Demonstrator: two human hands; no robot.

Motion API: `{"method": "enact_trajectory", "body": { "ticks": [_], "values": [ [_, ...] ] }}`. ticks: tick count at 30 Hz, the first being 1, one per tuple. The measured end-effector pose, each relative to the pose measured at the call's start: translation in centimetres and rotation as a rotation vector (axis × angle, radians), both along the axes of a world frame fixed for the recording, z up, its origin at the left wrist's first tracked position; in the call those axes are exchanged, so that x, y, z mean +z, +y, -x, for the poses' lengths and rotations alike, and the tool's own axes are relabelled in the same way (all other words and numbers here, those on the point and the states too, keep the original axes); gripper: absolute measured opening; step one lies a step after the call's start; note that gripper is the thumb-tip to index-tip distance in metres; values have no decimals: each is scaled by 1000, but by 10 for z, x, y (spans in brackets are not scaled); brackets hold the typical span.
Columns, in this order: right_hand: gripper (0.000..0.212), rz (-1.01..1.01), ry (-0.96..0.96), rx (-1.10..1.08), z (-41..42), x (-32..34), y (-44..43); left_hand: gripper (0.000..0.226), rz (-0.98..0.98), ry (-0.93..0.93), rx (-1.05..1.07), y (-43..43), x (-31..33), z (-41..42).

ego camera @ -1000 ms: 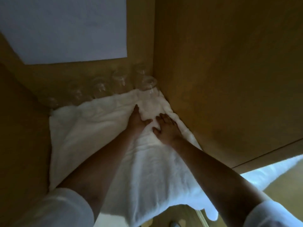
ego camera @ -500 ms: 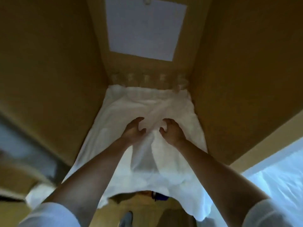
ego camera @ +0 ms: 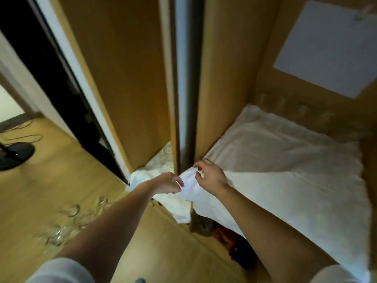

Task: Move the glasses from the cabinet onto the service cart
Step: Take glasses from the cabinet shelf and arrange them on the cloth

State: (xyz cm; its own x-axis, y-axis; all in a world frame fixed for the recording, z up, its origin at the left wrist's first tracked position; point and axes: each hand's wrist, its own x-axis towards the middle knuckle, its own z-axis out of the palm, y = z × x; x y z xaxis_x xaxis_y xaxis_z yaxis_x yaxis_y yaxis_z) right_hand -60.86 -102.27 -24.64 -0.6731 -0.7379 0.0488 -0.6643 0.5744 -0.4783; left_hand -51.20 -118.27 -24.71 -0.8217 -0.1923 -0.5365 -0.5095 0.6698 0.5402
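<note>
Pinching cloth [ego camera: 285, 160] corner w/ left hand [ego camera: 169, 183] & right hand [ego camera: 210, 178]; cabinet [ego camera: 224, 78] holds cloth, glasses [ego camera: 302, 111] blurry at back.

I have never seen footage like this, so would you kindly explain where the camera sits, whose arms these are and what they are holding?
There is no machine here. A person wears one wide-angle camera on the head, looking forward and down, so the two bare arms entering from below are their own. The left hand and right hand both pinch the near corner of a white cloth that covers a shelf of the wooden cabinet. Along the back of that shelf stands a faint, blurred row of glasses. The other glasses show blurred on the pale wooden surface at lower left; whether that is the service cart I cannot tell.
</note>
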Motion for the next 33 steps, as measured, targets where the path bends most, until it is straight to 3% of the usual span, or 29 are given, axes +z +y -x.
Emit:
{"method": "enact_trajectory", "body": {
  "ticks": [5,17,23,33],
  "values": [
    [36,-90,-56,240,-56,-19,-71,38,25,29,90,-78,-20,-65],
    [52,-131,-198,146,-143,-56,-251,42,184,-3,111,-263,-42,-162],
    [53,-231,-245,-2,-126,-80,-254,41,169,-25,-24,-272,-70,-133],
    [49,-287,-211,-283,-5,-96,-303,35,109,-24,-121,-291,-98,-17]
  ]
}}
